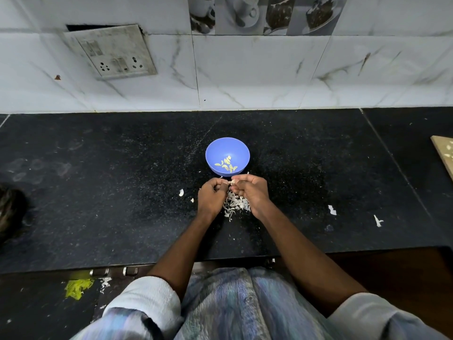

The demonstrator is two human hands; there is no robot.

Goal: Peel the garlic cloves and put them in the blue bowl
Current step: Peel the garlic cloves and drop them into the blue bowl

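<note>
Your left hand [212,192] and right hand [250,190] meet just in front of the blue bowl [227,155], both grips curled tight, pinching one small garlic clove [231,183] between the fingertips. Peeled cloves [226,164] lie in the bowl. Peel scraps [236,203] litter the black counter [98,192] beneath your hands. Behind: marbled wall tiles [245,74], a socket plate [112,52].
</note>
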